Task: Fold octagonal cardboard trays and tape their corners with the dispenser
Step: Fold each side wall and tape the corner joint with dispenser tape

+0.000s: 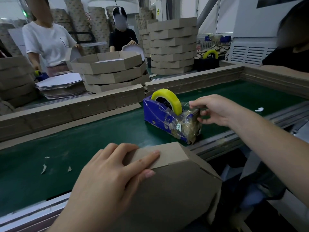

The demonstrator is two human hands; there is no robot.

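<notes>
Two hands: left hand (pixel 113 169) flat on tray (pixel 175 190); right hand (pixel 215 109) pinches tape (pixel 186 104) at dispenser (pixel 160 114).

Green belt (pixel 83 131) runs before you, 9 to 3 o'clock; metal rail (pixel 225 141) on your near edge. Brown rolls (pixel 98 22) stand at 11 o'clock. White louvred cabinet (pixel 250 52) at 2 o'clock, grey pipe (pixel 207 12) slanting at 1 o'clock. Small green lamp (pixel 24 13) at 10 o'clock.

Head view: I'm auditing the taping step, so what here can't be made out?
- Tape end on the dispenser, head view: fingers of the right hand cover it, so any grip is unclear.
- Tray: near part cut off by the bottom edge; the left hand covers one corner.
- White object on the belt: too small to identify.
</notes>
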